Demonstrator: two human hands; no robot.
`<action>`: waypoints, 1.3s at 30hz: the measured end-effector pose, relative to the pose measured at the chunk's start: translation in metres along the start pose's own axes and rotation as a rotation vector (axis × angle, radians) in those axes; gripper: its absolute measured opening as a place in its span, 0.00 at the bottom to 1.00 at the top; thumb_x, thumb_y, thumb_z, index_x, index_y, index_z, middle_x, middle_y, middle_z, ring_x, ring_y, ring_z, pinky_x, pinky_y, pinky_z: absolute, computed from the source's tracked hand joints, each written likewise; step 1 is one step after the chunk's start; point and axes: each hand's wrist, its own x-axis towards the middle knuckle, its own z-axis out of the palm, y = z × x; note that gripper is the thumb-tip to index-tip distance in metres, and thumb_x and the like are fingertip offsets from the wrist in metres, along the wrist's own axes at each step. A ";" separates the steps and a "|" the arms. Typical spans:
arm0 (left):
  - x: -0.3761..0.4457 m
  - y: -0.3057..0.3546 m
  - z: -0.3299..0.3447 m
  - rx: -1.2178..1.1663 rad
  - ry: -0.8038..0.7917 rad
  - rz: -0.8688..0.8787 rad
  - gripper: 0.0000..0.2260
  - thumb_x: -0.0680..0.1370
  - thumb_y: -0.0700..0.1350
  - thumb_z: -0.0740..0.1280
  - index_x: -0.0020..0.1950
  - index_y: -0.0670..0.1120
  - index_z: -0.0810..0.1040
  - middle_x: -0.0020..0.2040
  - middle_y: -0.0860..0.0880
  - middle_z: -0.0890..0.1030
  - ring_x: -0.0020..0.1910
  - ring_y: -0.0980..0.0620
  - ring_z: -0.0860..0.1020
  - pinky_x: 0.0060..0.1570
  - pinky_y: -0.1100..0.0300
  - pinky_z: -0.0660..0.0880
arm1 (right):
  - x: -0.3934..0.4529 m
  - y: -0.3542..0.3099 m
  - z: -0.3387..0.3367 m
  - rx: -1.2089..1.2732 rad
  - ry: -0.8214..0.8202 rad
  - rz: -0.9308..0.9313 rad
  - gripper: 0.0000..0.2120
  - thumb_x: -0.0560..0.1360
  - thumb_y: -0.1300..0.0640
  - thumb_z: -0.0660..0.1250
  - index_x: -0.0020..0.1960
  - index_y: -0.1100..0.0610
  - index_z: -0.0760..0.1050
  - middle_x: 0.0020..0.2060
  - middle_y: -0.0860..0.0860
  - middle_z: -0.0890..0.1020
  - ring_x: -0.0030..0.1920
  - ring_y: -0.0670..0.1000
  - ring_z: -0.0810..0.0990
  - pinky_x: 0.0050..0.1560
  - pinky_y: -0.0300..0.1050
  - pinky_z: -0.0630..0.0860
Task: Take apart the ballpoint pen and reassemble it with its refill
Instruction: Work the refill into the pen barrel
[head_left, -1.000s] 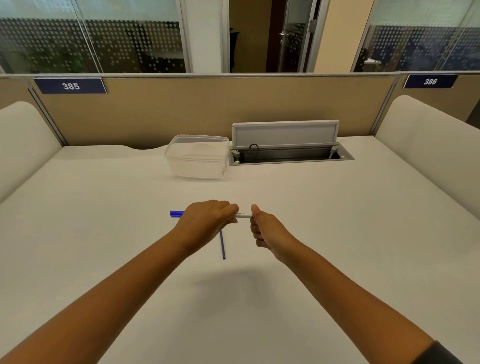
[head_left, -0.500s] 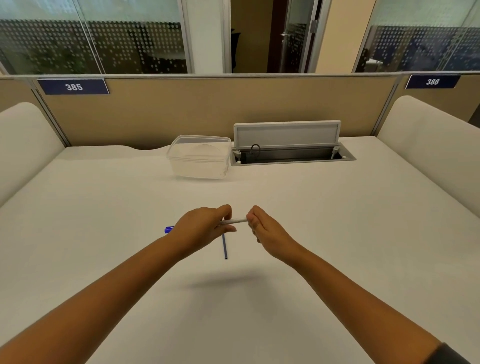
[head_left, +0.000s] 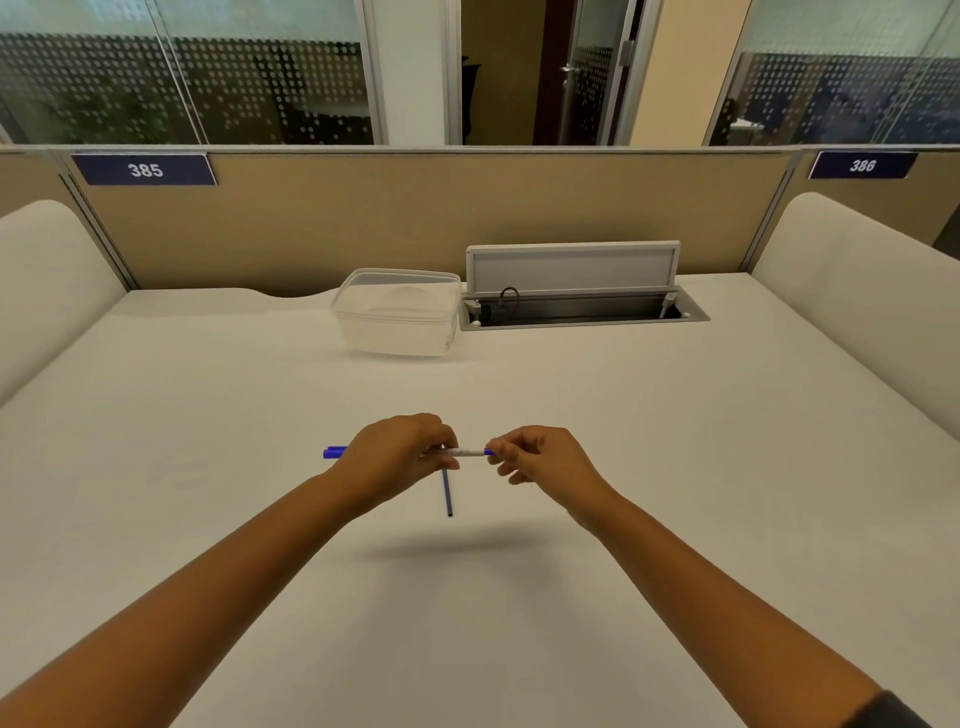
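Left hand (head_left: 397, 453) wrapped around pen (head_left: 465, 452), right hand (head_left: 540, 460) pinching its blue end, above tabletop (head_left: 675, 467). Refill (head_left: 447, 492) hanging below pen, near side of box (head_left: 397, 312).

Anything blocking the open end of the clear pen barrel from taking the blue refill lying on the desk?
Yes: a small blue end piece, pinched by the right hand, sits at the clear pen barrel's right end. The left hand partly covers the thin blue refill.
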 end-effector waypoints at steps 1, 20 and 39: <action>0.000 0.000 -0.001 0.019 0.003 -0.004 0.12 0.76 0.52 0.64 0.56 0.48 0.78 0.50 0.50 0.80 0.44 0.54 0.74 0.33 0.67 0.64 | 0.001 0.001 0.002 0.054 0.002 0.047 0.03 0.73 0.55 0.69 0.41 0.51 0.81 0.35 0.47 0.84 0.34 0.41 0.82 0.34 0.31 0.76; 0.008 0.001 0.009 0.136 -0.005 -0.068 0.14 0.78 0.54 0.59 0.55 0.49 0.78 0.49 0.50 0.81 0.45 0.50 0.78 0.34 0.64 0.65 | 0.004 0.010 0.013 0.213 0.086 0.104 0.07 0.73 0.63 0.68 0.43 0.51 0.79 0.39 0.50 0.83 0.39 0.45 0.82 0.39 0.33 0.78; 0.010 0.010 0.009 0.150 -0.037 -0.040 0.14 0.78 0.52 0.58 0.57 0.48 0.77 0.52 0.48 0.81 0.48 0.49 0.78 0.33 0.65 0.63 | 0.003 0.009 0.010 0.399 0.055 0.224 0.12 0.71 0.60 0.70 0.53 0.54 0.74 0.45 0.52 0.79 0.48 0.50 0.79 0.51 0.43 0.78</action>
